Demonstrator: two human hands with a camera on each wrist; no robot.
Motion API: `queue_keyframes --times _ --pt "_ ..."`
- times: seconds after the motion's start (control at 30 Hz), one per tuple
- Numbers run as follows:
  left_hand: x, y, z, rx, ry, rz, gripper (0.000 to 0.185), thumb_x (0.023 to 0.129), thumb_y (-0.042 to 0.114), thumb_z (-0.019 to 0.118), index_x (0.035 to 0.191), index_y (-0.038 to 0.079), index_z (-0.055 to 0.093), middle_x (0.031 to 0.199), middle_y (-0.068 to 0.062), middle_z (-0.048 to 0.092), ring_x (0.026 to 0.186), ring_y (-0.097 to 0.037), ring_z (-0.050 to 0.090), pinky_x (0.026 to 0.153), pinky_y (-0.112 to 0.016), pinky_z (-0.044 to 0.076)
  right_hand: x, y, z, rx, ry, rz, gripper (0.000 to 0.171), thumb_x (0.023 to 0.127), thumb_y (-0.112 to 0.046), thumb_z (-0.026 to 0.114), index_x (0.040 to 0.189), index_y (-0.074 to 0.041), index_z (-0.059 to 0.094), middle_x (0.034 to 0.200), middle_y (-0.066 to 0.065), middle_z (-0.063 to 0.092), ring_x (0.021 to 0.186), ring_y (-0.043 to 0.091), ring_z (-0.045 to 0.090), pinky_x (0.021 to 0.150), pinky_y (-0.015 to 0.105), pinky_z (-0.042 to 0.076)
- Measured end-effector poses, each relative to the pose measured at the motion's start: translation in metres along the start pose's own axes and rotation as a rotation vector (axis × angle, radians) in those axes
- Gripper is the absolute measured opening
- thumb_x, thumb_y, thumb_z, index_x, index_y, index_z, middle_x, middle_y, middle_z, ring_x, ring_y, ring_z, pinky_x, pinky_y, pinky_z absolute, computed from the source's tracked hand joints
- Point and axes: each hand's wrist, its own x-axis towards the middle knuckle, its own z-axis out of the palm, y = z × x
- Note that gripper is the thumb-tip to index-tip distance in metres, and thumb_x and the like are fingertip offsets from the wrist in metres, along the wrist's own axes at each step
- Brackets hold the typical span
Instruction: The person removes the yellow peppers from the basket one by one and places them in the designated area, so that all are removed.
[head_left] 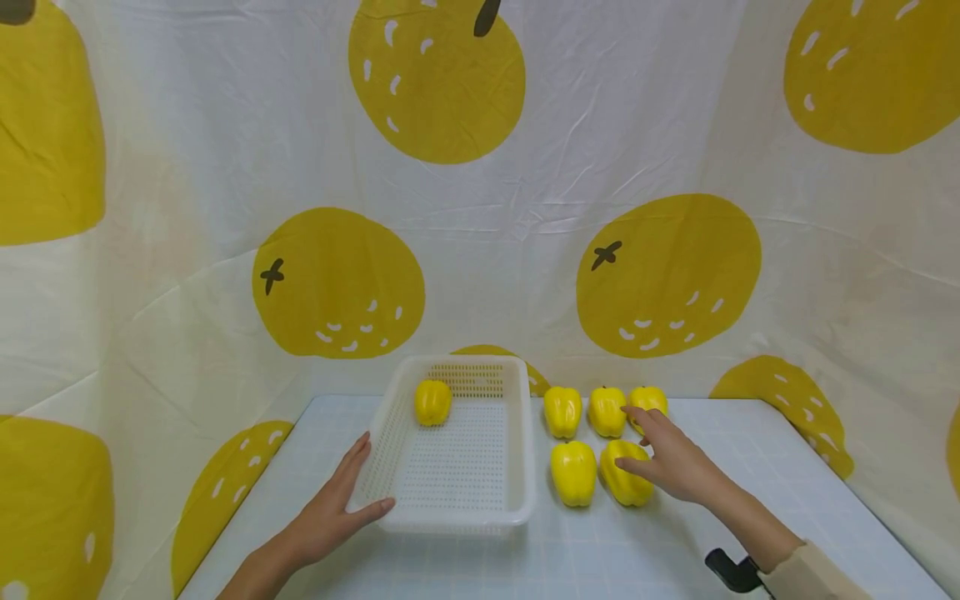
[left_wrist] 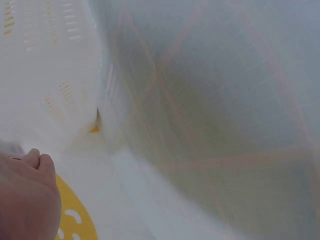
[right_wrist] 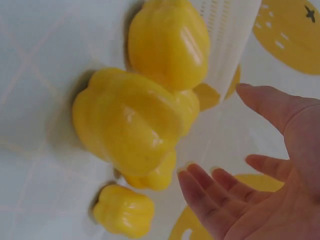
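Note:
A white plastic basket (head_left: 457, 517) stands on the table, with one yellow bell pepper (head_left: 432, 402) lying inside near its back left corner. My left hand (head_left: 330, 512) rests at the basket's left side, thumb at the front rim and fingers along the side wall. To the right of the basket, several yellow bell peppers (head_left: 573, 473) stand in two rows. My right hand (head_left: 671, 458) hovers over the front right bell pepper (head_left: 626, 479), its fingers spread. In the right wrist view, a gap shows between that hand (right_wrist: 265, 185) and the nearest bell pepper (right_wrist: 127, 122).
The table (head_left: 600, 558) has a pale blue checked cover. Behind and beside it hangs a white curtain (head_left: 510, 275) printed with large yellow fruit. A black strap-like piece (head_left: 731, 571) sits by the right sleeve.

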Motion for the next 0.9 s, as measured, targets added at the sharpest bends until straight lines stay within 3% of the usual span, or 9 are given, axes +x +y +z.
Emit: queue_keyframes --times 0.3,0.6,0.73,0.9 --pt "0.001 0.001 -0.001 0.002 -0.014 -0.015 0.107 0.092 0.062 0.066 0.166 0.015 0.005 0.173 -0.004 -0.001 0.157 -0.037 0.009 0.118 -0.070 0.016 0.017 -0.041 0.002 0.046 0.037 -0.120 0.068 0.093 -0.029 0.077 0.150 -0.009 0.045 0.141 0.018 0.053 0.121 0.037 0.058 0.096 0.057 0.054" --pt "0.002 0.001 0.001 0.001 -0.021 -0.020 0.108 0.090 0.065 0.065 0.166 0.014 0.007 0.173 -0.004 -0.001 0.157 -0.038 0.010 0.118 -0.070 0.016 0.044 -0.094 0.015 0.144 -0.002 -0.229 0.065 0.094 -0.030 0.075 0.150 -0.011 0.048 0.143 0.013 0.053 0.126 0.033 0.055 0.100 0.054 0.052" --pt "0.002 0.002 0.001 0.009 -0.019 -0.023 0.109 0.090 0.066 0.065 0.166 0.012 0.008 0.173 -0.006 0.000 0.157 -0.038 0.011 0.119 -0.069 0.016 0.058 -0.117 0.023 0.166 -0.024 -0.320 0.065 0.095 -0.026 0.074 0.151 -0.008 0.046 0.140 0.015 0.054 0.123 0.033 0.056 0.099 0.052 0.052" --pt "0.000 0.003 -0.002 0.015 -0.013 -0.017 0.110 0.090 0.065 0.066 0.165 0.011 0.009 0.173 -0.007 0.001 0.156 -0.039 0.012 0.119 -0.069 0.017 0.079 -0.142 0.036 0.222 -0.083 -0.373 0.065 0.096 -0.026 0.072 0.151 -0.004 0.043 0.142 0.017 0.053 0.123 0.035 0.056 0.098 0.051 0.053"
